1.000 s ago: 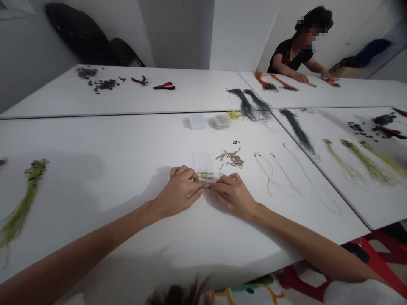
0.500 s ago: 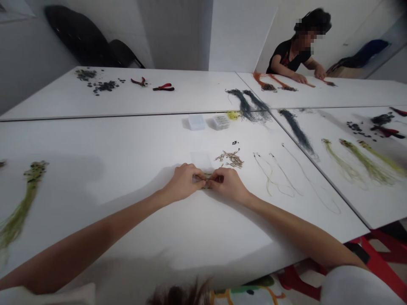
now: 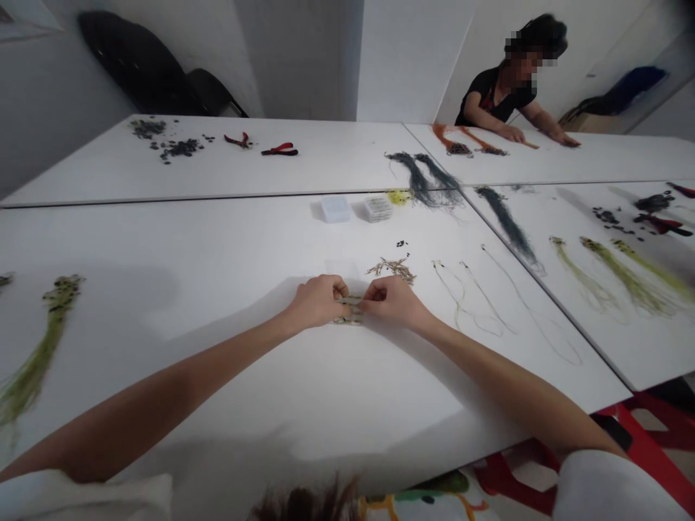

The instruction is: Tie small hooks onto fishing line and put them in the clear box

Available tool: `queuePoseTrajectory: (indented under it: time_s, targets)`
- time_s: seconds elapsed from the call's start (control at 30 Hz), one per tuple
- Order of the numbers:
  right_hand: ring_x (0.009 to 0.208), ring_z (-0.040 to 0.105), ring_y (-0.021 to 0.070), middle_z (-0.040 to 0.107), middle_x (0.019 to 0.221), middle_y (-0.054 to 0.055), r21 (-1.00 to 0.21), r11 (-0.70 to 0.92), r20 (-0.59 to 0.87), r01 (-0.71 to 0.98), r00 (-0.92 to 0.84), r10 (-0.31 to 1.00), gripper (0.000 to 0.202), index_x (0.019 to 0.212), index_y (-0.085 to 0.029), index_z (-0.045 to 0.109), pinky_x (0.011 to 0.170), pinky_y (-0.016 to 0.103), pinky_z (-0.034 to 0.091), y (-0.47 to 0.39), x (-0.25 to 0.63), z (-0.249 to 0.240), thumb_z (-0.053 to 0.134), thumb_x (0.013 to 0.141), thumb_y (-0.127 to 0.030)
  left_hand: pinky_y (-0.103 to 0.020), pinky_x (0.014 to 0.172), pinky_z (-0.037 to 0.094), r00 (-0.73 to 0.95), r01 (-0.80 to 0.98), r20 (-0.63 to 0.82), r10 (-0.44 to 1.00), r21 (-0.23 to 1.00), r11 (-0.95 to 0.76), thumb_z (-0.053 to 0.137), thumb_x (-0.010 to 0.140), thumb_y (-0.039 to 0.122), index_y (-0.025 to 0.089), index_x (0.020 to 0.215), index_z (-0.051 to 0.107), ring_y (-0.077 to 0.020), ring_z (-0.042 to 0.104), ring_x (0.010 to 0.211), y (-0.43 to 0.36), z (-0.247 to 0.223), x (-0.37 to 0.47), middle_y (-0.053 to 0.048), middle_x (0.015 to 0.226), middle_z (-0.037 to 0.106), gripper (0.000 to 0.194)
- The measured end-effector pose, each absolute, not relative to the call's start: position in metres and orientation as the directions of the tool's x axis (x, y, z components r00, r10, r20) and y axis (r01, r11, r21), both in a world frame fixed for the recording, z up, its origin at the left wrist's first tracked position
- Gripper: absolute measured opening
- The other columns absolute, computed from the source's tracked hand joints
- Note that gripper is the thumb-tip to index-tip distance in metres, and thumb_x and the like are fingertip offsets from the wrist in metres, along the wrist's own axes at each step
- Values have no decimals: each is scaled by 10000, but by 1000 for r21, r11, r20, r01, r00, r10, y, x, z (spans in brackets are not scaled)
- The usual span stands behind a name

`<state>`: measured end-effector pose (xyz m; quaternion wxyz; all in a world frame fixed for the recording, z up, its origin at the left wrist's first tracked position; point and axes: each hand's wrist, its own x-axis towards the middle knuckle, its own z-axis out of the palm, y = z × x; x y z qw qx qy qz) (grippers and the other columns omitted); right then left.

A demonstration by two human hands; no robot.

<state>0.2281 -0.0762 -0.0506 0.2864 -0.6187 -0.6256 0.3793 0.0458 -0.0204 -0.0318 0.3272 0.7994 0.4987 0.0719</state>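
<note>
My left hand [image 3: 320, 299] and my right hand [image 3: 393, 302] meet over a small flat box [image 3: 352, 310] with light and dark strips, lying on the white table. Both hands have bent fingers touching the box from either side. Whatever small piece may be between the fingertips is too small to make out. Just behind the hands lies a faint clear lid [image 3: 342, 271]. Beside it, behind my right hand, is a loose pile of small brownish metal pieces [image 3: 392, 269], with tiny black bits [image 3: 402, 244] farther back.
Two small boxes [image 3: 335, 209] stand farther back. Looped cords [image 3: 467, 300] lie at right, a green bundle [image 3: 57, 311] at left, dark bundles [image 3: 507, 224] toward back right. Red-handled pliers [image 3: 280, 149] lie on the far table. A person [image 3: 502, 94] sits across.
My hands have shifted slightly up and apart, uncovering more of the striped box. Across the table, the person's hand has moved outward to the right.
</note>
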Motion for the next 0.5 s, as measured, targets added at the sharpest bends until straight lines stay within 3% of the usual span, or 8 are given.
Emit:
queuePoseTrajectory:
  time_s: [0.13,0.33,0.5]
  targets:
    - [489,517,115,619,508,2,-780,-112,-225,616,-109,968,224,609,-174,615,469,235,345,-74,229,-47,679,728,-353,-299,614,395,492,752,-215,844,593,-287,711,606,332,196,800,643,-196,586,698,-21,-30,46,-22,781,639,247]
    - [450,486,103,592,476,-15,-731,-173,-305,660,-90,948,203,584,-177,595,444,229,322,-71,222,-44,695,696,-314,-288,605,372,480,756,-224,848,597,-270,736,591,350,199,787,639,-183,559,677,-20,-32,46,-7,749,609,266]
    - [428,477,90,591,482,-16,-758,-164,-291,632,-103,951,229,595,-169,588,445,221,325,-72,223,-46,703,694,-341,-275,590,374,466,755,-219,857,604,-256,760,581,351,196,777,632,-178,553,683,-20,-34,45,-4,753,609,281]
